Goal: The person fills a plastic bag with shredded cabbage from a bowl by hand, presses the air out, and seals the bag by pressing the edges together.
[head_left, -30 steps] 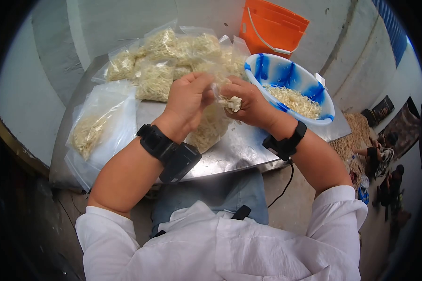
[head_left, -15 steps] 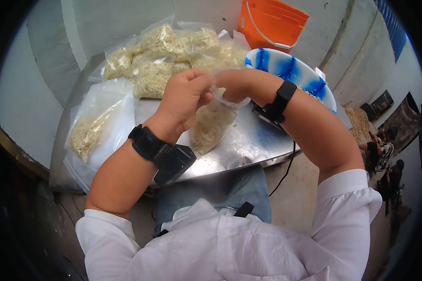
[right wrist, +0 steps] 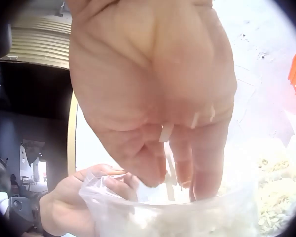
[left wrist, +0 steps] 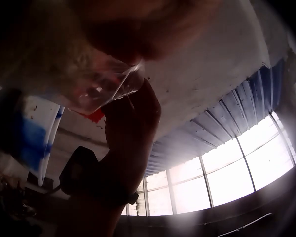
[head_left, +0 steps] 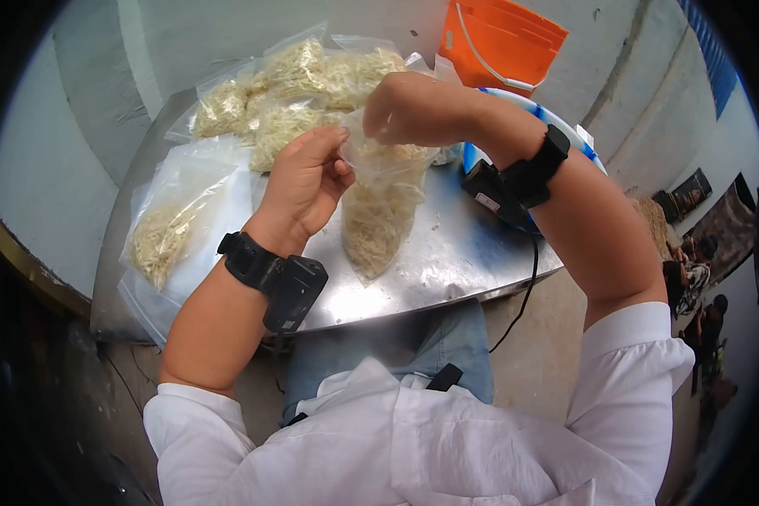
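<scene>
In the head view my left hand [head_left: 299,181] pinches the left side of the rim of a clear plastic bag [head_left: 384,215]. Pale, thin shreds fill much of the bag, which stands over the metal table. My right hand [head_left: 417,110] is at the bag's mouth, its fingers hidden in this view. The right wrist view shows those fingers [right wrist: 207,163] pointing down into the mouth, loosely extended. A few shreds [right wrist: 170,168] hang between and cling to them. Dark and blurred in the left wrist view, the clear plastic [left wrist: 111,91] overlaps the right hand.
Several filled bags [head_left: 287,122] are piled at the back of the metal table [head_left: 455,244]. Flat clear bags [head_left: 211,164] lie at the left, with shreds in the top one. A blue-and-white basin [head_left: 472,156] and an orange bucket [head_left: 502,42] stand at the right. A cable [head_left: 529,295] hangs from the right wrist.
The right hand held a clump of shreds by the bag's mouth, then reached in behind the rim; now it is higher, its fingers down. The left hand moved slightly left, still holding the rim.
</scene>
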Tool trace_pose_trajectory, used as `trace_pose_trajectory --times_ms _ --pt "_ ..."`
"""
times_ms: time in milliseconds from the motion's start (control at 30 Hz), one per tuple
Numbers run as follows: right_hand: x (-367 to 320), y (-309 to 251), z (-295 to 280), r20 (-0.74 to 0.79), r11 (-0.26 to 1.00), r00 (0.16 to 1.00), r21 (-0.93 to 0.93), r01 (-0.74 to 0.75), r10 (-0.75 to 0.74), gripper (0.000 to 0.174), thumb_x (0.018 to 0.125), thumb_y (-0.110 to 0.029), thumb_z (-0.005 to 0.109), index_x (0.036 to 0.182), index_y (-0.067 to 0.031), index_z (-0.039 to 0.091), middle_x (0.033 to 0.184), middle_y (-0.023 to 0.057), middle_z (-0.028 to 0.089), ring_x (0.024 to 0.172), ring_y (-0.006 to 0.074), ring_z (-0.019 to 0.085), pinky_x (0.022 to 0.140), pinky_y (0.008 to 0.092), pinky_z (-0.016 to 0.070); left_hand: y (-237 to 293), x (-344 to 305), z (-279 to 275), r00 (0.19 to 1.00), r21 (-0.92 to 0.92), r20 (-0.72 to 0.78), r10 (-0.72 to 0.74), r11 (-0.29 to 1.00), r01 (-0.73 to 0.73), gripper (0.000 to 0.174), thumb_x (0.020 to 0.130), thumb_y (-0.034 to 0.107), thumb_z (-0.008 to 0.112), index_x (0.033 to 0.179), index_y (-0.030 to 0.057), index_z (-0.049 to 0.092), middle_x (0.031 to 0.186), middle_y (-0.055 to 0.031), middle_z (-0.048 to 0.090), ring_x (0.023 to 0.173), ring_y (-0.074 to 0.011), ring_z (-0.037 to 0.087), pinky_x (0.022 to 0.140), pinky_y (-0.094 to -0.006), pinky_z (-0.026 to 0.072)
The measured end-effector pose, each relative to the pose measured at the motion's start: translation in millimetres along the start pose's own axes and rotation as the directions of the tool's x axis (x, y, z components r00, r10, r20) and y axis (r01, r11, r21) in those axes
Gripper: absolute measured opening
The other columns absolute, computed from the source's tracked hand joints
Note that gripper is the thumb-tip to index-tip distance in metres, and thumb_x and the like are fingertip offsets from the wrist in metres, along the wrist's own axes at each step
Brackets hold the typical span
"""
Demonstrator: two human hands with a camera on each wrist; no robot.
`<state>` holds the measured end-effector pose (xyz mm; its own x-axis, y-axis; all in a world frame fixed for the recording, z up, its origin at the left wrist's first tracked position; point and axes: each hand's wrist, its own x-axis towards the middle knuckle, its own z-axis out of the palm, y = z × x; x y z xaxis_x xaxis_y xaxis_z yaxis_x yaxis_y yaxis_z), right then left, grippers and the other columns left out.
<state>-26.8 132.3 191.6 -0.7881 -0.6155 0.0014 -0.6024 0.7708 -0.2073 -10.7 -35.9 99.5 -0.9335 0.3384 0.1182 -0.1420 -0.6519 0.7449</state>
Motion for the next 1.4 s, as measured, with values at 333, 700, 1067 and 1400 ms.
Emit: trace_pose_trajectory --times_ms 333,700,1067,1400 --pt "-10.5 6.6 9.2 -0.022 0.994 0.999 0.105 0.041 -0.039 0.023 0.076 -0.008 0.056 0.096 -0.0023 0.065 0.089 0.0138 0.065 0.080 0.0233 0.062 0.073 0.0315 0.0471 -1.9 8.1 -5.0 0.999 -0.029 0.031 -0.009 1.000 0.010 0.004 0.083 0.012 0.058 0.082 0.0091 0.056 0.063 0.0037 0.055 0.052 -0.0032 0.048 0.055 -0.0205 0.0427" --pt "-46.7 14.7 9.1 -0.492 0.727 0.829 0.668 0.163 0.266 0.014 0.081 -0.013 0.063 0.088 -0.0012 0.062 0.076 0.0052 0.062 0.069 0.0109 0.060 0.066 0.0228 0.0498 10.8 21.4 -11.3 0.993 -0.195 -0.033 0.112 0.974 -0.116 0.002 0.084 0.007 0.056 0.081 0.0068 0.056 0.068 0.0010 0.058 0.059 -0.0078 0.054 0.059 -0.0217 0.0475" --pt "-72.4 94.9 103.4 0.125 0.680 0.878 0.586 -0.441 0.463 0.011 0.075 0.001 0.056 0.085 0.0021 0.062 0.072 0.0083 0.061 0.064 0.0134 0.059 0.059 0.0243 0.0484 -15.5 49.5 -23.6 0.989 -0.416 0.002 0.151 0.899 -0.137 0.006 0.082 0.005 0.058 0.077 0.0068 0.055 0.069 0.0005 0.057 0.057 -0.0071 0.052 0.057 -0.0193 0.0476" --pt "-60.7 113.3 121.1 0.142 0.901 0.932 0.241 -0.359 0.334 0.024 0.066 -0.011 0.067 0.087 -0.0011 0.066 0.083 0.0151 0.065 0.077 0.0263 0.062 0.070 0.0326 0.0483 -32.1 36.5 -36.0 0.993 -0.335 -0.030 0.117 0.934 -0.120 0.004 0.081 0.011 0.062 0.082 0.0134 0.059 0.073 0.0055 0.056 0.060 -0.0044 0.049 0.057 -0.0201 0.0416"
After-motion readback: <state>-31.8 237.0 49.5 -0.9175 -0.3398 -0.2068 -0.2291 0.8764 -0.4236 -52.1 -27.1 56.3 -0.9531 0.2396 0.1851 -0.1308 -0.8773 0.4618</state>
